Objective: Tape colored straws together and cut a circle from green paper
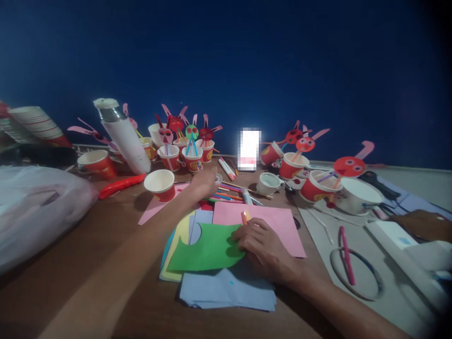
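My right hand (259,245) is closed around a short orange tube (246,216), whose exact kind I cannot make out. It rests on the right end of a green paper sheet (208,247) with a round piece cut from its upper edge. My left hand (205,182) reaches forward to the sticks behind the papers. Its fingers are curled in beside a small clear round thing (218,178); what they hold is hidden. Coloured sticks (226,194) lie there. Under and around the green sheet are pink paper (282,226), yellow paper (173,263) and a pale blue stack (226,292).
Paper cups with animal-face sticks (192,160) line the back. One plain paper cup (159,186) stands near my left forearm. A white bottle (125,141), plastic bag (38,212), glass cup (269,183) and bright phone (249,149) surround the papers. Another person's hand (420,223) is at right.
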